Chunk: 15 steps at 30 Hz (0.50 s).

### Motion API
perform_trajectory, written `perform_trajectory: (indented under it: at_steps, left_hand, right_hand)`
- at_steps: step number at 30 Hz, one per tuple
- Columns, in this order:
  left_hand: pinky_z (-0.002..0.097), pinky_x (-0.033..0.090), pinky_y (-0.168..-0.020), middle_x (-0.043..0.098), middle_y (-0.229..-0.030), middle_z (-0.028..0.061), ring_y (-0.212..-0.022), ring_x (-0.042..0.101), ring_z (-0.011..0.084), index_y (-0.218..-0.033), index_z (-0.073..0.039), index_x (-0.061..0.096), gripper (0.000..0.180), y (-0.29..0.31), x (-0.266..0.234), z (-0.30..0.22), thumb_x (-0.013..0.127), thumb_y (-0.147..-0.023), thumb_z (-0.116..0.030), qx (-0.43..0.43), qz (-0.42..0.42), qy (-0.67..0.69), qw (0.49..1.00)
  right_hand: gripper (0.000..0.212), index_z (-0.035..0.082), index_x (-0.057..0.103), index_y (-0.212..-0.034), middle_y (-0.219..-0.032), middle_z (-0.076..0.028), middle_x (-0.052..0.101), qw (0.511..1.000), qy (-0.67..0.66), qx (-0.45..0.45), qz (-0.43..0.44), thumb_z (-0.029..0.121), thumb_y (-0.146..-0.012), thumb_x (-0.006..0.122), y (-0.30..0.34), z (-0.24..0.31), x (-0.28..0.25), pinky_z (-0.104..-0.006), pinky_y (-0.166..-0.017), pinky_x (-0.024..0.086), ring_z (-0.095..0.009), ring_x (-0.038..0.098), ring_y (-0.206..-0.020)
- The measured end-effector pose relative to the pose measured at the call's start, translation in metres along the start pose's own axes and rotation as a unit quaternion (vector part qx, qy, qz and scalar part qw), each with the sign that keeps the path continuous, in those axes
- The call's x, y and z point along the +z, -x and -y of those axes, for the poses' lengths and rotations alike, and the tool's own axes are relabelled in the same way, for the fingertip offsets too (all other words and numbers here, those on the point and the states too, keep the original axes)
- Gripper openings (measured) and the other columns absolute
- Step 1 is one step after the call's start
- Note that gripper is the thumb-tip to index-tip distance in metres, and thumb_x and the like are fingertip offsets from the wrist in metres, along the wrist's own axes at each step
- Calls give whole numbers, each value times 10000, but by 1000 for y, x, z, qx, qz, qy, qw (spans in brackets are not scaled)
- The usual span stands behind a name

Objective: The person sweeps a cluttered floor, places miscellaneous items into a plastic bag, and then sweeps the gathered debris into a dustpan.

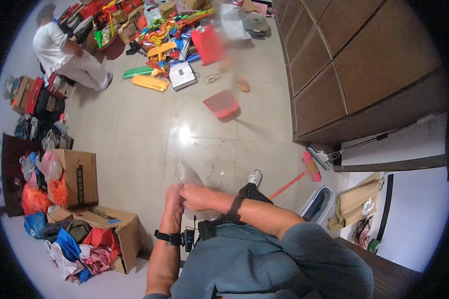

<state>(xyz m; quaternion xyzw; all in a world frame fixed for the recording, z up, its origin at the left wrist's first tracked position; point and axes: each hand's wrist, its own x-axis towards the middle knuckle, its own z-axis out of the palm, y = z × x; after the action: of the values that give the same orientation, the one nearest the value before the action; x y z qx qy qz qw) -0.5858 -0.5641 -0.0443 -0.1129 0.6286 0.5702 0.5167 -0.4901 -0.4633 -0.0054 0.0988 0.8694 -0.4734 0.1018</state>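
My left hand (173, 198) and my right hand (197, 197) meet in front of my body, both with their fingers closed. A thin, see-through plastic bag (187, 173) is gripped between them. Part of it sticks out past my fingers, and a paler piece hangs below my right wrist. Its contents, if any, cannot be made out. Beyond my hands, a red dustpan (221, 105) lies on the tiled floor (144, 117), some way from them.
A pink-headed broom (311, 167) and an oval bin (318, 204) are at my right, near brown cabinets (329, 70). Cardboard boxes (80, 177) stand at left. A heap of colourful goods (169, 37) covers the far floor. A person in white (70, 52) stands far left.
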Motion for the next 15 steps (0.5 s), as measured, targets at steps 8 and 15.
perform_trajectory:
  at_steps: [8, 15]
  left_hand:
    - [318, 455, -571, 560, -905, 64, -745, 549, 185, -996, -27, 537, 221, -9, 84, -19, 536, -826, -169, 68, -39, 34, 996]
    - [329, 477, -622, 563, -936, 96, -775, 552, 195, -1051, 20, 496, 241, -32, 180, -4, 492, -863, -130, 67, 0, -45, 997]
  right_hand:
    - [319, 14, 571, -1006, -798, -177, 605, 959, -203, 49, -192, 232, -774, 554, 51, -116, -54, -396, -653, 472, -367, 585, -722]
    - [598, 35, 432, -1195, -1077, -139, 558, 676, -649, 345, 53, 506, -832, 497, 116, -198, -87, -487, -701, 470, -332, 574, -873]
